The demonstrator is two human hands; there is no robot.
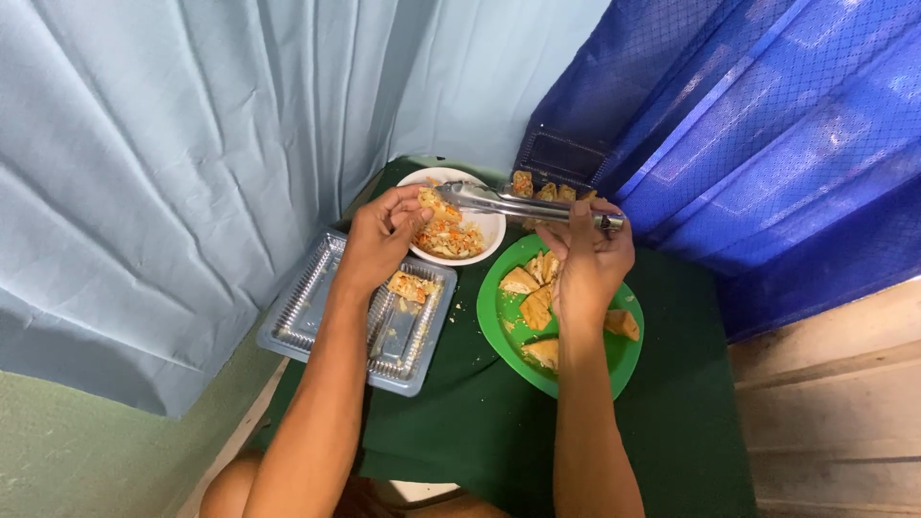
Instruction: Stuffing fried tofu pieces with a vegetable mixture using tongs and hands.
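Two hands mid-frame: left hand (389, 230) pinching a food piece (436, 204) over white bowl (484, 228); right hand (590, 254) fingers clamped round metal tongs (523, 204) above green plate (619, 355).

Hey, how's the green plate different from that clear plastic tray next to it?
The green plate is round and opaque; the clear plastic tray is rectangular, ridged and see-through. The plate carries several golden fried pieces, while the tray holds just one piece plus crumbs. The plate sits under the right hand, which grips metal tongs; the tray lies below the left hand, which holds a piece of food over a white bowl. Both rest on the dark green cloth.
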